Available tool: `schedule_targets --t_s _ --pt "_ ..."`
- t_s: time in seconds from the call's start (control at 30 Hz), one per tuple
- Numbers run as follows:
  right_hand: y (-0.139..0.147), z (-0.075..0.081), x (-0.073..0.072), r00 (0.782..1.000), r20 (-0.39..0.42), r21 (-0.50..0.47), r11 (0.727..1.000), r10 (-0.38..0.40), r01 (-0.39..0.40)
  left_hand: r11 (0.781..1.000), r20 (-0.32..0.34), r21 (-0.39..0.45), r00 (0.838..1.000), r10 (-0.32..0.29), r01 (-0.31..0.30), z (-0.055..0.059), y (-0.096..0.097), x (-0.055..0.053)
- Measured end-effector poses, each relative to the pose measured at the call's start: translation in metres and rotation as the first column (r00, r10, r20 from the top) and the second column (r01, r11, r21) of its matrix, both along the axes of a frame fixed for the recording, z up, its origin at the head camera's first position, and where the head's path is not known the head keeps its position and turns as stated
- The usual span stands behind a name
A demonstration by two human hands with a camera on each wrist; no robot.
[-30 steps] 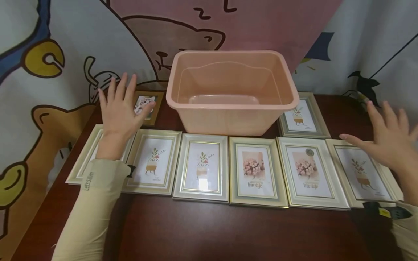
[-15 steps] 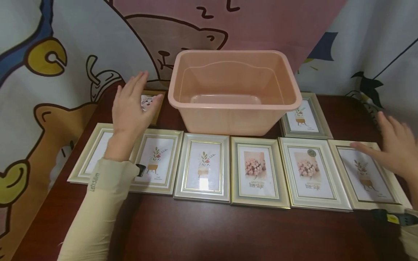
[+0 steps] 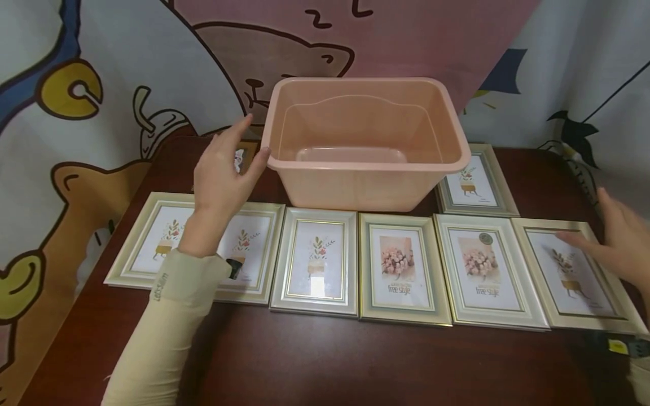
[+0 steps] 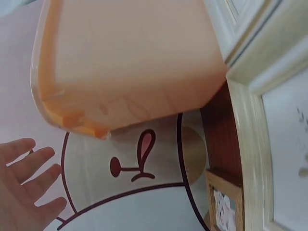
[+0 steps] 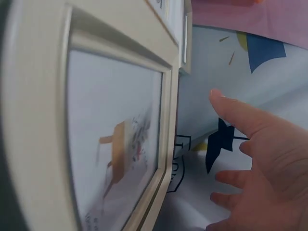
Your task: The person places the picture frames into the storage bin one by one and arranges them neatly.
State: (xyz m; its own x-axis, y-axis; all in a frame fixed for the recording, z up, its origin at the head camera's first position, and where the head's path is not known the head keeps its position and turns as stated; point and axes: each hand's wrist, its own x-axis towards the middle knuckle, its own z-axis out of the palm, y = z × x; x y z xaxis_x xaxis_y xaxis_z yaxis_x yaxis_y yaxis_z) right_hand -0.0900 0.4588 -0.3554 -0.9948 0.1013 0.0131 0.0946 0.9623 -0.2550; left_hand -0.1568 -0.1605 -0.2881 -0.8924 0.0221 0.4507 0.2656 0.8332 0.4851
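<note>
An open pink plastic bin (image 3: 350,186) stands at the back of the dark table. My left hand (image 3: 220,175), fingers extended, is raised beside the bin's left side; in the left wrist view the hand (image 4: 29,183) shows apart from the bin's wall (image 4: 144,53). At the far right my right hand (image 3: 622,239) hovers over the rightmost picture frame (image 3: 574,276), fingers straight, holding nothing. In the right wrist view that hand (image 5: 269,168) is spread next to the cream picture frame (image 5: 43,120).
Several picture frames lie in a row before the bin, among them a silver one (image 3: 315,259) and a cream-gold one (image 3: 403,268). A grey-green frame (image 3: 477,180) lies right of the bin, a small brown frame (image 3: 249,155) left of it. A cartoon-printed cloth (image 3: 304,45) hangs behind.
My left hand has moved right, toward the bin's left side. My right hand has gone lower and a little right. The bin and frames lie as before.
</note>
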Motion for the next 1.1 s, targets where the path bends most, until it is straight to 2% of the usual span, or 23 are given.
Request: schedule_targets --t_s 0.33,0.4,0.57,0.67,0.8,0.93,1.0,1.1 --pt "0.01 -0.011 0.0 0.999 0.02 -0.081 0.996 0.031 -0.029 0.998 -0.023 0.057 1.0 -0.008 0.01 -0.007 0.017 0.002" --pt "0.012 -0.013 0.0 0.999 0.035 -0.092 0.996 0.019 -0.016 0.998 -0.035 0.065 0.999 -0.006 0.009 -0.009 0.02 0.002" --pt "0.016 -0.019 0.0 0.995 0.09 -0.14 0.989 -0.034 0.047 0.995 -0.116 0.099 0.993 -0.02 0.032 -0.014 0.024 0.001" --pt "0.025 -0.028 -0.001 0.991 0.118 -0.168 0.983 -0.057 0.076 0.989 -0.146 0.141 0.989 -0.028 0.049 -0.017 0.025 0.001" --pt "0.059 -0.054 -0.012 0.99 0.127 -0.189 0.978 -0.068 0.091 0.975 -0.138 0.216 0.99 -0.012 0.042 -0.02 0.027 0.001" --pt "0.103 -0.084 -0.029 0.987 0.15 -0.211 0.974 -0.055 0.086 0.95 -0.108 0.31 0.994 0.007 0.027 -0.023 0.028 0.001" --pt "0.117 -0.091 -0.034 0.986 0.161 -0.223 0.971 -0.051 0.086 0.934 -0.097 0.357 0.995 0.004 0.031 -0.024 0.028 0.001" --pt "0.12 -0.089 -0.036 0.983 0.172 -0.225 0.969 -0.063 0.101 0.911 -0.086 0.41 0.996 -0.006 0.041 -0.026 0.03 0.001"
